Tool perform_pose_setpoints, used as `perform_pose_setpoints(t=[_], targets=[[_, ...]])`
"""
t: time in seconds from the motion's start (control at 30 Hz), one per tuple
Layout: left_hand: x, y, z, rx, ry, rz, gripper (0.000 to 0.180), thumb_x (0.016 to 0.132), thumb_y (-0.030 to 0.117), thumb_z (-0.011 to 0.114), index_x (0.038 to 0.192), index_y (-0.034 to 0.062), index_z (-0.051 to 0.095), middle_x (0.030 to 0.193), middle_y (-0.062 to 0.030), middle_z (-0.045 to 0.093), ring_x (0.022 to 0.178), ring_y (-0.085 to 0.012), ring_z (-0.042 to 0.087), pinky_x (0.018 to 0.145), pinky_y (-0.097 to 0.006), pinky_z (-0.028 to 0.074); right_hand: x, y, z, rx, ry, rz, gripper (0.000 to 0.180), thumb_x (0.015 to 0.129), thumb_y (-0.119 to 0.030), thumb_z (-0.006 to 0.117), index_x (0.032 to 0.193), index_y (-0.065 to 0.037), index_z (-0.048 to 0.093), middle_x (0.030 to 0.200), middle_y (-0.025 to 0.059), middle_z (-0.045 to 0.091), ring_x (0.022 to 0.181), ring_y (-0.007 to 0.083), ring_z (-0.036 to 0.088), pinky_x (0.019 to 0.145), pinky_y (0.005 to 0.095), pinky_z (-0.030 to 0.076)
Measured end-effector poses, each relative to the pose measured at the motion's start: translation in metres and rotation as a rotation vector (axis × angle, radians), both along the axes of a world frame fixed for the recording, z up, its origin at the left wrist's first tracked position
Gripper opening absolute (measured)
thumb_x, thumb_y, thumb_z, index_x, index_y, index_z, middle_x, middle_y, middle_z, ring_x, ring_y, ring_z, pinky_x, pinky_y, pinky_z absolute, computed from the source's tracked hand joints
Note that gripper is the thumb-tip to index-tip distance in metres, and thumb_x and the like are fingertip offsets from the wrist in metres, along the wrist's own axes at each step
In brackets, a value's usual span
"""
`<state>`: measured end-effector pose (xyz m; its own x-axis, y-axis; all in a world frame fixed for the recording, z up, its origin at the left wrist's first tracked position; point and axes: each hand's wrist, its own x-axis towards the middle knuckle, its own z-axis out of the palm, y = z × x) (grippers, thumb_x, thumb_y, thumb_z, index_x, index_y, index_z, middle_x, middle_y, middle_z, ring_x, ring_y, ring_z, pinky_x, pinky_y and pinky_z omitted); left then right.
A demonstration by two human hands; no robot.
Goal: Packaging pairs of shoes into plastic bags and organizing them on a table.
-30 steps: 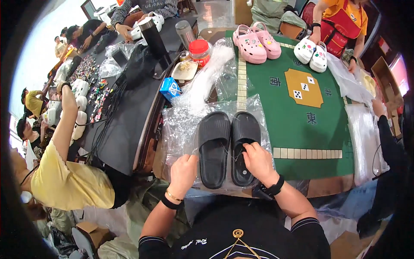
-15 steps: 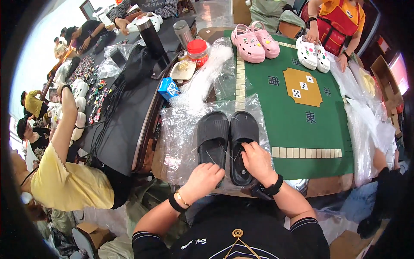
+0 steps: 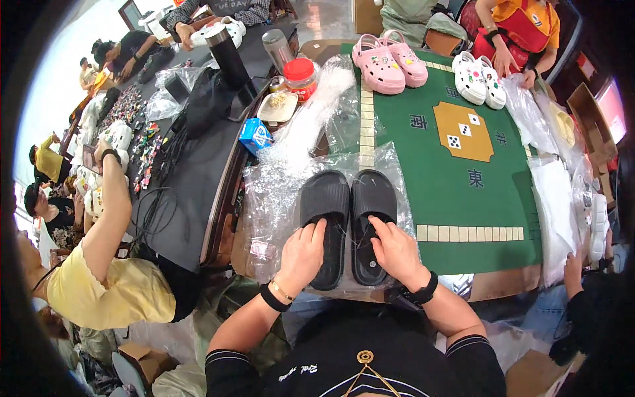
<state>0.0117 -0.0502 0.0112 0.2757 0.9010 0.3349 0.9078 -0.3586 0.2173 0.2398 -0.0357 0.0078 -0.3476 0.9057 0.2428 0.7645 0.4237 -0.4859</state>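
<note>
Moved forward since a moment ago, the bare left hand (image 3: 299,255) has its fingertips at the strap opening of the left black ribbed slipper (image 3: 324,193); the bare right hand (image 3: 397,253) does likewise at the right black ribbed slipper (image 3: 374,192). They are apart; whether either grips, I cannot tell. Both slippers lie on clear, crinkled plastic (image 3: 268,215) beside a green printed mat (image 3: 503,205).

1. Wears a short-sleeved black T-shirt (image 3: 317,351).
2. Shows paired thin white piping (image 3: 471,340) around the hems of both sleeves (image 3: 233,376).
3. Bears small white script lettering (image 3: 308,368) on the chest, plus pale curved lines (image 3: 340,385) arching across the front.
4. Displays a round, ring-like gold-coloured pendant (image 3: 365,357) on a matching chain (image 3: 378,378), split into two strands.
5. Has a slim gold-coloured bangle (image 3: 283,292) beside a black wristband (image 3: 272,300) on the left.
6. Has a broad black strap (image 3: 424,288) on the right wrist.
</note>
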Motion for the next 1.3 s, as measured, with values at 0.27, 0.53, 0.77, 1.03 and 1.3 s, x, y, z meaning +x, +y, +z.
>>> perform_pose_setpoints(t=[0.27,0.53,0.77,1.03,1.3], targets=[[0.007,-0.004,-0.007,-0.060,-0.043,-0.211,0.030,0.080,0.009,0.061,0.109,0.0040,0.060,0.098,-0.0097,0.061,0.089,-0.0246,0.061,0.076,-0.036,0.050,-0.003,0.000,0.002,-0.002,0.015,0.018,0.044,0.083,-0.011,0.064,0.126,-0.009,0.053,0.087,0.0116,0.058,0.079,0.0319,0.062,0.066,0.0413,0.052],[0.005,0.003,-0.006,-0.096,-0.069,-0.044,0.037,0.082,0.008,0.061,0.118,0.0015,0.057,0.122,-0.0152,0.057,0.110,-0.0322,0.056,0.092,-0.038,0.047,0.000,-0.004,0.003,-0.008,0.067,-0.018,0.044,0.083,-0.009,0.064,0.125,-0.008,0.053,0.089,0.0124,0.059,0.080,0.0329,0.062,0.066,0.0416,0.052],[-0.006,0.005,0.009,-0.091,-0.227,-0.064,0.027,0.083,0.007,0.059,0.111,0.0045,0.060,0.094,-0.0137,0.064,0.089,-0.0322,0.063,0.077,-0.041,0.052,0.000,-0.003,0.001,0.054,0.064,0.004,0.036,0.083,-0.009,0.064,0.117,-0.007,0.057,0.095,0.0114,0.059,0.083,0.0318,0.063,0.069,0.0402,0.053],[0.001,0.001,0.001,-0.283,-0.152,-0.088,0.024,0.086,0.018,0.063,0.109,0.0102,0.063,0.081,-0.0131,0.064,0.074,-0.0337,0.065,0.064,-0.043,0.053,-0.003,-0.002,0.004,0.023,0.009,-0.009,0.036,0.083,-0.012,0.064,0.118,-0.008,0.056,0.095,0.0106,0.059,0.085,0.0303,0.063,0.069,0.0398,0.054],[0.003,0.009,-0.013,-0.249,-0.068,-0.091,0.009,0.086,0.016,0.063,0.088,0.0080,0.062,0.077,-0.0124,0.062,0.071,-0.0326,0.064,0.062,-0.043,0.053,0.003,-0.001,0.007,0.018,0.030,-0.011,0.040,0.082,-0.009,0.065,0.121,-0.009,0.056,0.092,0.0111,0.060,0.082,0.0314,0.063,0.068,0.0403,0.053]])
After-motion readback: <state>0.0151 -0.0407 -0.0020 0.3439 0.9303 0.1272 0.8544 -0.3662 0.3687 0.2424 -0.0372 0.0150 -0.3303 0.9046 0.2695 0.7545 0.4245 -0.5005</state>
